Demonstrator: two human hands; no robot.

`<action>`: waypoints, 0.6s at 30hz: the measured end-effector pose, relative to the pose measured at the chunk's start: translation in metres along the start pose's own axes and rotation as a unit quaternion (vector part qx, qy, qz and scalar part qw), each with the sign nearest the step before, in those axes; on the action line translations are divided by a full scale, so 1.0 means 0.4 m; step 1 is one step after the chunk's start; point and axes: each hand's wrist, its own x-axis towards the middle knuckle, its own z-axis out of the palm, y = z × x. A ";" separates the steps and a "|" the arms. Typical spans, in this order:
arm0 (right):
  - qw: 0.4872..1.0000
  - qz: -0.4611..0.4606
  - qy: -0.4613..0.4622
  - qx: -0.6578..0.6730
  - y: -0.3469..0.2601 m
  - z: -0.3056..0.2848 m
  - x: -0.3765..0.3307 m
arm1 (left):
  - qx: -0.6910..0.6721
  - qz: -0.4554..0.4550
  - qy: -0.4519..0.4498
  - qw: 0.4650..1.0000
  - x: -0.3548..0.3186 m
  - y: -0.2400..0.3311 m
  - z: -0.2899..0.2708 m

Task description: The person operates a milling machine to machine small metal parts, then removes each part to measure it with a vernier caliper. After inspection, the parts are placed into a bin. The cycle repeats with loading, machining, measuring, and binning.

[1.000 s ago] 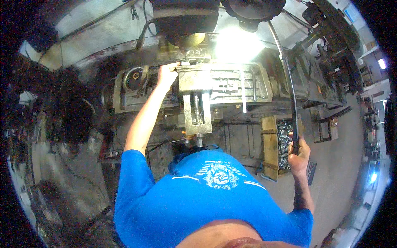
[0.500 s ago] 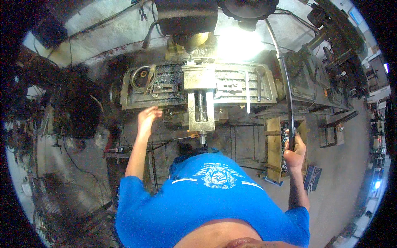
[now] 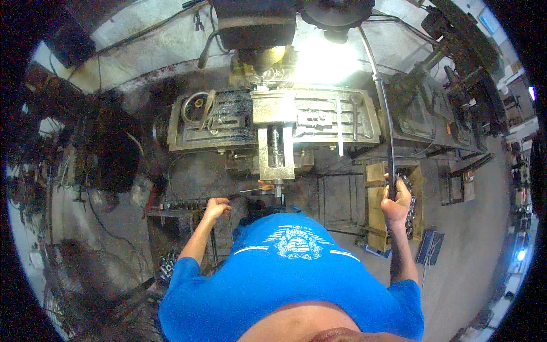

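My right hand [image 3: 397,202] is wrapped around the dark grip at the lower end of a long lever [image 3: 385,117]. The lever's metal shaft runs up to a round dark machine head [image 3: 336,14]. Low at the left of the machine, my left hand [image 3: 216,210] is in the air with its fingers curled and drawn together. Whatever those fingers hold, if anything, is too small to make out. In the middle a machine vise [image 3: 274,108] sits on the slotted milling table [image 3: 239,142], its screw end pointing toward me.
A metal ring [image 3: 195,108] and clamp pieces lie on the table's left half. Toward its right lies a long bright bar [image 3: 340,128]. An orange-handled tool [image 3: 265,185] is beside the vise screw. A wooden crate [image 3: 376,199] stands behind my right hand. Bright light glares at the back.
My left hand has dropped from the table's front edge toward my body. My right hand has shifted slightly up and left with the lever's grip.
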 end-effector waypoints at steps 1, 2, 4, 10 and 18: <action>1.000 0.003 0.000 0.009 -0.005 0.003 0.000 | 0.007 0.002 0.003 1.000 -0.001 -0.013 0.004; 1.000 -0.007 -0.006 0.026 -0.004 0.004 0.001 | 0.015 0.005 0.007 1.000 -0.001 -0.024 0.006; 0.998 -0.026 -0.016 0.059 0.006 0.003 0.003 | 0.073 0.011 -0.008 0.997 -0.019 -0.028 0.004; 0.999 -0.009 0.021 -0.024 0.015 0.015 0.006 | 0.423 0.079 -0.095 0.898 -0.040 0.011 -0.095; 1.000 -0.001 0.017 0.012 0.028 0.015 0.016 | 0.221 0.126 0.029 0.967 0.033 0.177 -0.129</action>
